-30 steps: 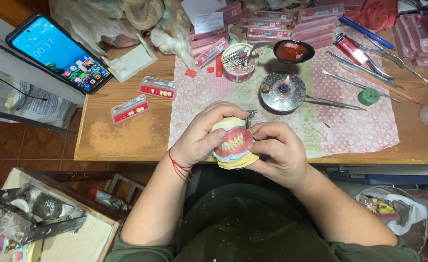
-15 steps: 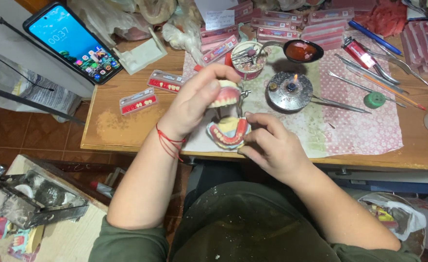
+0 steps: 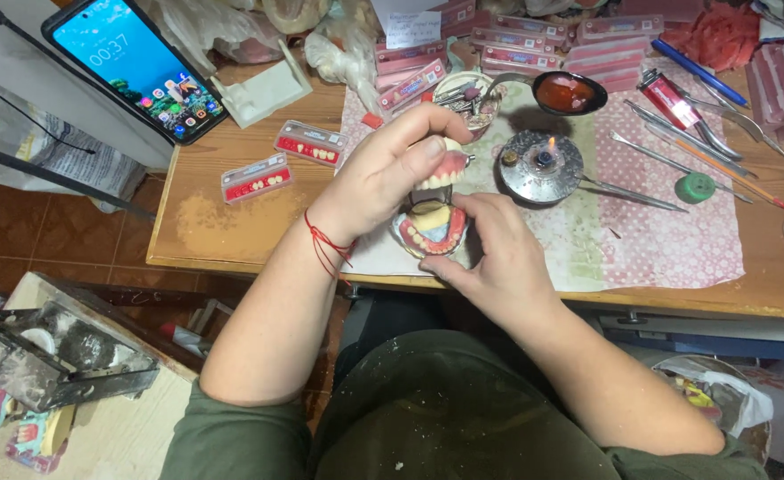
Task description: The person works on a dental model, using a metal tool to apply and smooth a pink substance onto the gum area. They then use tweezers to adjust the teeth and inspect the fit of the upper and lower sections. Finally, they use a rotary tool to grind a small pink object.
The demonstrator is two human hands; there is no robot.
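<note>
My left hand point(image 3: 392, 169) grips the upper half of a denture model point(image 3: 445, 166), pink gum with white teeth, lifted and swung open above the lower half. My right hand point(image 3: 499, 258) holds the lower half point(image 3: 432, 229), a pink arch of teeth on a pale plaster base, at the near edge of the table. A red string is tied round my left wrist. Both halves sit over a dotted pink-and-white cloth point(image 3: 641, 231).
A small lit spirit burner point(image 3: 543, 164) stands just right of my hands, with a spoon of red wax point(image 3: 565, 92) behind it. Metal tools point(image 3: 676, 133), tooth cards point(image 3: 254, 178), pink boxes point(image 3: 534, 44) and a phone point(image 3: 139, 67) lie around. A cluttered tray point(image 3: 63, 356) sits lower left.
The two halves were closed together in both hands near my lap. My left hand has since lifted the upper half up and away, opening the model; the view has shifted closer.
</note>
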